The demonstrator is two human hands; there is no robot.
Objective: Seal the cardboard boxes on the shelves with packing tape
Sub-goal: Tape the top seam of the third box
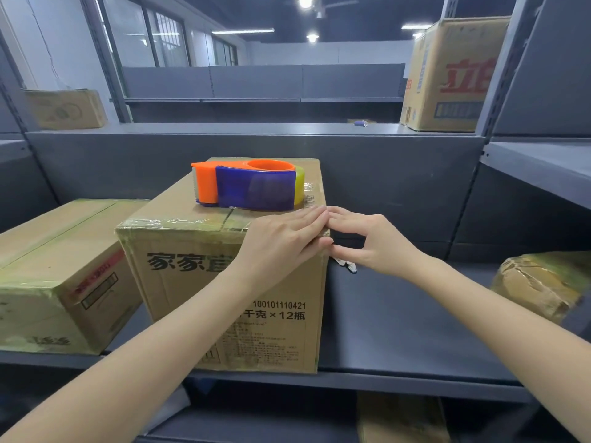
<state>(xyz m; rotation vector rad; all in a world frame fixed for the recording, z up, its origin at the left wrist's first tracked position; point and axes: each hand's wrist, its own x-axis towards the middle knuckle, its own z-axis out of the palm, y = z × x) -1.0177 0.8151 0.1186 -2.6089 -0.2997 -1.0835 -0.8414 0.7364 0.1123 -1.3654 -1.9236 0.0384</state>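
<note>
Corner of taped brown cardboard box [198, 282], pressed
Left hand [281, 241] lies flat, fingers together; right hand [374, 241] touches the edge with straight fingertips, thumb spread; orange-and-purple plastic tape dispenser [249, 187] sits on top.

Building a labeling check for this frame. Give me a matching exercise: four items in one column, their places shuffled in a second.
Items
1. tape dispenser
2. left hand
3. red-print box
4. crumpled box

Places
A. upper shelf, far right
B. on top of the middle box
C. middle shelf, right end
D. pressed flat on the middle box's top front edge

Pairs: 1-B, 2-D, 3-A, 4-C
</note>
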